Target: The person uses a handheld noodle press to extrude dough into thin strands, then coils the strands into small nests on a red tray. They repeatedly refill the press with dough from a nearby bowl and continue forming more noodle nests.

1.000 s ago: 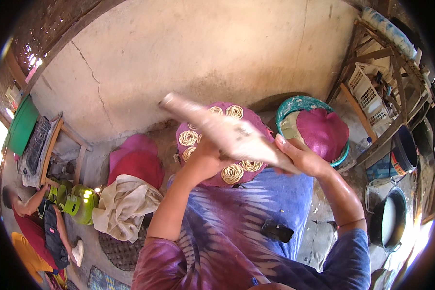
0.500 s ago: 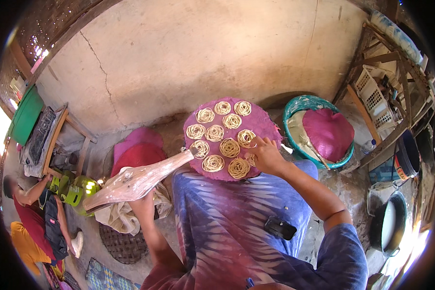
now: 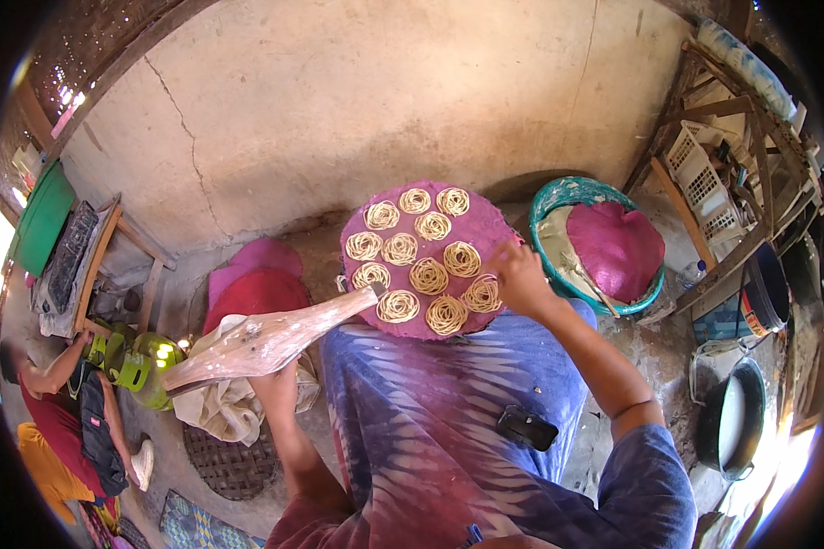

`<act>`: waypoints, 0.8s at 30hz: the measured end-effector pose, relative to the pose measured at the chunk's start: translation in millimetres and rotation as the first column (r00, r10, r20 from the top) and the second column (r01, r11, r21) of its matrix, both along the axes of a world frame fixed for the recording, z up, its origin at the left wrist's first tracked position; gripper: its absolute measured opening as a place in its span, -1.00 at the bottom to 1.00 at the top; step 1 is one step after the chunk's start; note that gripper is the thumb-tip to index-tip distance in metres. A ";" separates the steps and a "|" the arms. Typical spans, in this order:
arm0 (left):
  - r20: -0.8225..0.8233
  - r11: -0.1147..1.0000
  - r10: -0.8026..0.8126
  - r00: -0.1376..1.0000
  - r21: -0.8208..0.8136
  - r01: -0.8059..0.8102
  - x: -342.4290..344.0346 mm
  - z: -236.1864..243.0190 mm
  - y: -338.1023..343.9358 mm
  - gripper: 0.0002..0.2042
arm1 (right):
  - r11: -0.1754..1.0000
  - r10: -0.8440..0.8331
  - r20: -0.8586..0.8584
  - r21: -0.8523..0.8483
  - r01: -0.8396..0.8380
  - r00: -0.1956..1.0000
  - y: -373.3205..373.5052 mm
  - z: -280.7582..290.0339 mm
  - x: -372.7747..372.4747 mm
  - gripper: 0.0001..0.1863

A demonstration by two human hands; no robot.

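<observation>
My left hand point(image 3: 276, 384) grips a long wooden press point(image 3: 265, 343) from below; its fingers are mostly hidden under the wood. The press is pale and worn, wide in the middle, and its narrow dark tip reaches over the left edge of a round purple mat point(image 3: 389, 194). Coiled nests of pale noodle strands point(image 3: 428, 276) lie spread over the mat. Above the mat's right edge hovers my right hand point(image 3: 526, 284), fingers loosely bent and apart, with nothing visible in them. The nearest coil point(image 3: 482, 293) lies just left of it.
At the right stands a teal tub point(image 3: 542, 242) with pale dough and a magenta sheet point(image 3: 613, 252). Magenta and red round mats point(image 3: 256, 295) lie at the left. A black phone point(image 3: 526, 427) rests on my lap. Another person point(image 3: 59, 412) sits far left near green gas cylinders point(image 3: 142, 373).
My right hand has lifted off the lower-right coil and moved slightly right, leaving that coil in full view. My left hand still holds the press near the mat's left edge.
</observation>
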State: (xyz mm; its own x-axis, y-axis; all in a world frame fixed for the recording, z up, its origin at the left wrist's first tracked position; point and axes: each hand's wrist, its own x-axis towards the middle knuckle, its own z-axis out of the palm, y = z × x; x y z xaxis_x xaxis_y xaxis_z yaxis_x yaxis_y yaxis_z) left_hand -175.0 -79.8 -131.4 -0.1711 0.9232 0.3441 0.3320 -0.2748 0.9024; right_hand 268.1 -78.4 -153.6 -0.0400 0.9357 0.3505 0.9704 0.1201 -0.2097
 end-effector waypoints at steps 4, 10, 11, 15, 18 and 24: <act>-0.142 0.996 0.066 0.988 0.077 -0.055 -4.1 -5.8 1.8 -0.56 | 0.964 -0.213 -0.461 0.045 0.262 0.861 21.2 0.2 45.7 -0.79; 0.000 1.000 -0.010 1.000 -0.004 0.010 -1.9 1.7 -0.2 -0.54 | 0.776 -0.509 -0.852 -0.516 -0.362 0.123 32.6 -26.2 90.9 -0.70; -0.005 1.000 -0.015 1.000 0.001 0.015 -0.3 3.7 -0.8 -0.55 | 0.809 -0.476 -0.874 -0.479 -0.340 0.097 33.3 -32.6 88.8 -0.71; -0.041 0.999 -0.027 0.999 0.023 0.028 7.6 9.9 -2.7 -0.58 | 0.851 -0.437 -0.898 -0.395 -0.347 -0.050 28.9 -49.5 71.5 -0.72; -0.111 0.996 -0.055 0.992 0.070 0.063 13.3 12.8 -6.3 -0.64 | 0.863 -0.463 -0.885 -0.436 -0.256 -0.055 7.1 -54.7 47.8 -0.75; -0.272 0.988 -0.122 0.955 0.061 0.143 35.4 7.1 -11.2 -0.71 | 0.936 -0.351 -0.877 -0.342 -0.088 -0.327 -36.4 -68.5 -59.5 -0.70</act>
State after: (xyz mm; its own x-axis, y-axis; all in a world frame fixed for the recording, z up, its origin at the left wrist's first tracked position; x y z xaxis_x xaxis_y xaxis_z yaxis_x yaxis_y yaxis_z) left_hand -139.6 -91.0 -124.3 0.0589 0.8992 0.4337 0.5131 -0.3999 0.7595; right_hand 208.6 -114.9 -222.1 0.2601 0.8776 -0.4027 -0.5257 -0.2211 -0.8214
